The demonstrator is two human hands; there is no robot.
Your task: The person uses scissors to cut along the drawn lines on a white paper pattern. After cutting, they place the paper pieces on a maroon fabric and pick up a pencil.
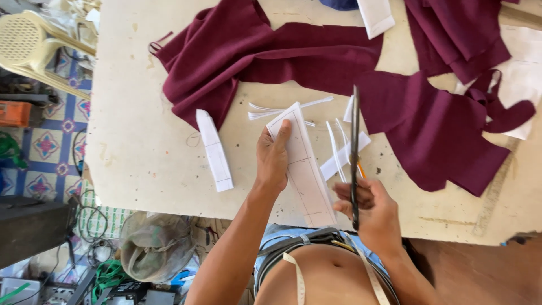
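My left hand [272,160] grips a long white pattern piece [302,169] with pencilled lines, holding it flat near the table's front edge. My right hand [370,212] holds a pair of long dark scissors [355,141], blades closed and pointing away from me, just right of the pattern piece. Thin white paper offcuts [339,149] lie between the two hands. Pieces of maroon cloth [271,53] spread across the far half of the table, and another maroon piece [435,133] lies to the right of the scissors.
The pale worktable [141,141] also carries a folded white strip [214,151] on the left and white paper [525,73] at the right. A cream plastic chair [34,48], cables and a grey sack [152,245] sit on the tiled floor to the left.
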